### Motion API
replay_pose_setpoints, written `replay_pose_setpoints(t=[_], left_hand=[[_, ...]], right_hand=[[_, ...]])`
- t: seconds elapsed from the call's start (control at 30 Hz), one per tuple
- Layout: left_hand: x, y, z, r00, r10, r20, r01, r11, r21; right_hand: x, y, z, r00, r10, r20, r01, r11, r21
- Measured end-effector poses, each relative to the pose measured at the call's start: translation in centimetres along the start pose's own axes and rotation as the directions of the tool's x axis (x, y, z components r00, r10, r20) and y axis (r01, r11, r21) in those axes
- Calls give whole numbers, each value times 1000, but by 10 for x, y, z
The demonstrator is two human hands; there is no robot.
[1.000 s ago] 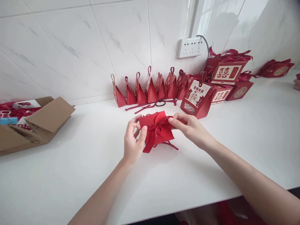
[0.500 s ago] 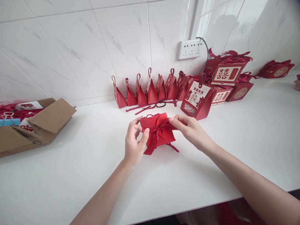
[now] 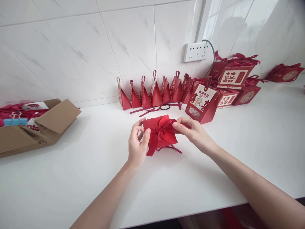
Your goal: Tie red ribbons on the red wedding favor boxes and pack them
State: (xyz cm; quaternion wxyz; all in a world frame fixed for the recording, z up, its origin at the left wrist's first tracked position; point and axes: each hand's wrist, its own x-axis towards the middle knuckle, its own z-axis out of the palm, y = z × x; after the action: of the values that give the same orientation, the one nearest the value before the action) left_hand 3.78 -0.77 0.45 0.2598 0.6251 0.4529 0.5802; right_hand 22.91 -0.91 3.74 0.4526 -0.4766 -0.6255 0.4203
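A small red gift box with petal-like top flaps is between my hands at the middle of the counter. A dark red ribbon is tied across its top, one tail hanging over the near side. My left hand grips the box's left edge, thumb on the front. With thumb and fingers together, my right hand pinches the ribbon at the upper right. Under the box, a twisted red cord handle sticks out onto the counter.
Several triangular red boxes line the wall, with loose ribbon strips and a black ring before them. A larger red box and stacked boxes stand right. An open cardboard box lies left.
The view has shifted slightly, so the background sits a little further right. My right hand still pinches the ribbon, and the ribbon near its fingertips looks rounder and more bunched.
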Motion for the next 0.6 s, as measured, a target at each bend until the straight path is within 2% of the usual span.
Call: replay_pose_setpoints(t=[0.17,0.4,0.6], left_hand=[[1,0,-1,999,32,10,-32,999,-23],[4,3,-1,997,-70,-17,67,987,-144],[2,6,0,996,-89,-33,82,983,-162]], right_hand=[[0,1,3,999,-16,-41,17,1000,18],[1,6,6,997,-22,-67,35,980,194],[-4,5,11,992,40,-116,2,939,343]])
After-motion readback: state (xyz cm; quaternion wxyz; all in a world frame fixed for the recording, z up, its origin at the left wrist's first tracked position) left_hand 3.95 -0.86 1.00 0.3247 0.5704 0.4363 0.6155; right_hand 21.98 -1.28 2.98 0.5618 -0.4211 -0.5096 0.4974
